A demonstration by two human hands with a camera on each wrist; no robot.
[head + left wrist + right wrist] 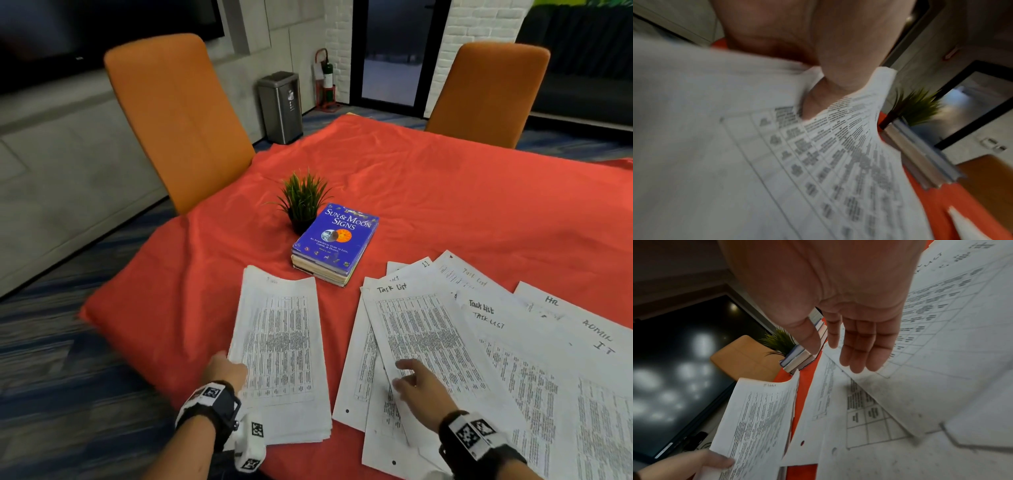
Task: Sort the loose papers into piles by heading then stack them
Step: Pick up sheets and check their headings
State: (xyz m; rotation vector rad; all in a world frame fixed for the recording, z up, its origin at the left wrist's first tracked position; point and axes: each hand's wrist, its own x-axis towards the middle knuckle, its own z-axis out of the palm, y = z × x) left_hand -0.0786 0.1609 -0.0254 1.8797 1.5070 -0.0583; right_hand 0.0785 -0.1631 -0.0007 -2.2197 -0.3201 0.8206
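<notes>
White printed sheets form a stack of papers (284, 356) that the left hand (224, 371) grips by its left edge, thumb on top, above the red cloth (445, 205). The right hand (419, 380) is released, fingers straight, over the loose papers (445, 342) fanned to the right of that grip. Beyond the grip lie a blue book (335, 241) and a small plant (303, 197).

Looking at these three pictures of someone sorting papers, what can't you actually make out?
- Heading of the stack of papers held by the left hand: too faint in the head view, blurred in the left wrist view.
- Printed table text on the loose sheets: too small.
- Left fingers: hidden under the stack.
- Sheets marked HR, ADMIN, IT: cut off by the right edge.
- Whether the right hand touches the paper: unclear.
</notes>
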